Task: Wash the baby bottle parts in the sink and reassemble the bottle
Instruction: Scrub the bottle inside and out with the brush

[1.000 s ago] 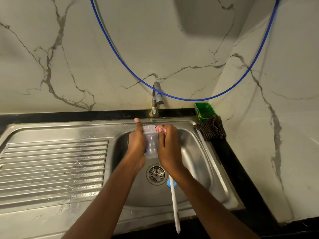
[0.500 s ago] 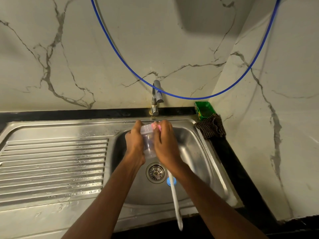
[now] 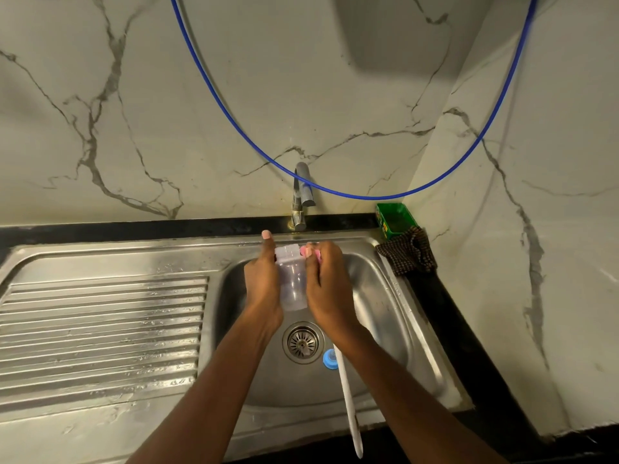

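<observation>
Bottle: a clear, ribbed plastic bottle (image 3: 293, 283) sat between both hands over the sink (image 3: 380, 296). Its open threaded neck pointed away towards the tap, probably so that water and drips fell into the basin.
Left hand: the left hand (image 3: 264, 283) gripped the bottle's left side with its fingers wrapped behind. One pink-nailed digit stuck up past the neck, apparently steadying the bottle.
Right hand: the right hand (image 3: 326, 289) was curled against the bottle's right shoulder. Whether the pink at its fingertips was only nails or a small scrubbing thing could not be told. The pose suggested rubbing or turning the bottle.
Stage: the bottle was apart from its top, so the washing seemed unfinished and reassembly had not begun.
Blue ring: a round blue ring (image 3: 330, 359), possibly with the teat in it, lay on the basin floor just beside the drain (image 3: 303, 342), within easy reach.
Brush: a long white plastic brush (image 3: 348, 406) rested with its head near the ring and its handle leaning over the front rim.
Sink: it was brushed steel, wet and shiny, with a ridged draining board (image 3: 100, 329) to the left.
Tap: a short metal tap (image 3: 301, 195) stood behind the basin, and no stream could be made out.
Surroundings: a thin blue hose (image 3: 335, 192) looped across the veined marble wall (image 3: 167, 112). A green box (image 3: 392, 219) and a crumpled checked cloth (image 3: 407, 251) sat on the black tabletop (image 3: 445, 313) in the corner.
</observation>
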A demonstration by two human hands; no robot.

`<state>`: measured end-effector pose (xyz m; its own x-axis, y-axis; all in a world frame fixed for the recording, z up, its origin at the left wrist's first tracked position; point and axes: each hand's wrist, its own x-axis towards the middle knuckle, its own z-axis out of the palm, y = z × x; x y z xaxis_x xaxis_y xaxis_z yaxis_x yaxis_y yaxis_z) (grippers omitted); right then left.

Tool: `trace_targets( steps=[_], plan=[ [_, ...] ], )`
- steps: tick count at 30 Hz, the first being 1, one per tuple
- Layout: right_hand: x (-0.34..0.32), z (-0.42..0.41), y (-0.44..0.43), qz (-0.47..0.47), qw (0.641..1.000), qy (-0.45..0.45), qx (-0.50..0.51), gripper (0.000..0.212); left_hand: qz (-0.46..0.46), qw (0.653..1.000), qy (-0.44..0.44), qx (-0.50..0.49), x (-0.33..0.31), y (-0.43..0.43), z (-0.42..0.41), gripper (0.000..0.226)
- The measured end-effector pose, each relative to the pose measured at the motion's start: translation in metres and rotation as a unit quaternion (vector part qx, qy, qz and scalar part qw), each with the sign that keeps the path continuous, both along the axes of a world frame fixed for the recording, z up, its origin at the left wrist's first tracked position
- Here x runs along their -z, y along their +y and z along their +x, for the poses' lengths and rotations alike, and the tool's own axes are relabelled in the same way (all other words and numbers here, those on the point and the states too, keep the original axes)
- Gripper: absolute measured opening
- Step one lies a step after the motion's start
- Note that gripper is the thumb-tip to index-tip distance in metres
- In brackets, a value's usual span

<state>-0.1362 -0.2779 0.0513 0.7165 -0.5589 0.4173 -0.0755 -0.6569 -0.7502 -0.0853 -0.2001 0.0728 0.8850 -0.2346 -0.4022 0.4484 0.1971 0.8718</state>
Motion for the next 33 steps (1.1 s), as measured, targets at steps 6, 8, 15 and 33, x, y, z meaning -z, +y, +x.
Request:
trace_targets(
  steps=[6,8,15,33],
  plan=[
    [-0.008,0.006,0.005,-0.004,0.999,0.035,0.041,0.019,-0.03,0.997,-0.02,0.068,-0.017,-0.005,-0.001,0.055],
    [-0.01,0.003,0.018,-0.038,0.999,0.021,0.004,0.027,-0.028,0.999,-0.014,0.041,-0.01,-0.003,0.002,0.049],
    [-0.002,0.002,0.014,-0.044,0.996,0.052,-0.065,0.028,-0.036,0.999,0.029,0.012,0.013,0.005,0.003,0.046],
    [0.004,0.0,0.005,0.038,0.998,0.022,-0.041,0.014,0.018,1.0,-0.009,-0.003,0.013,-0.002,0.002,0.053]
  ],
)
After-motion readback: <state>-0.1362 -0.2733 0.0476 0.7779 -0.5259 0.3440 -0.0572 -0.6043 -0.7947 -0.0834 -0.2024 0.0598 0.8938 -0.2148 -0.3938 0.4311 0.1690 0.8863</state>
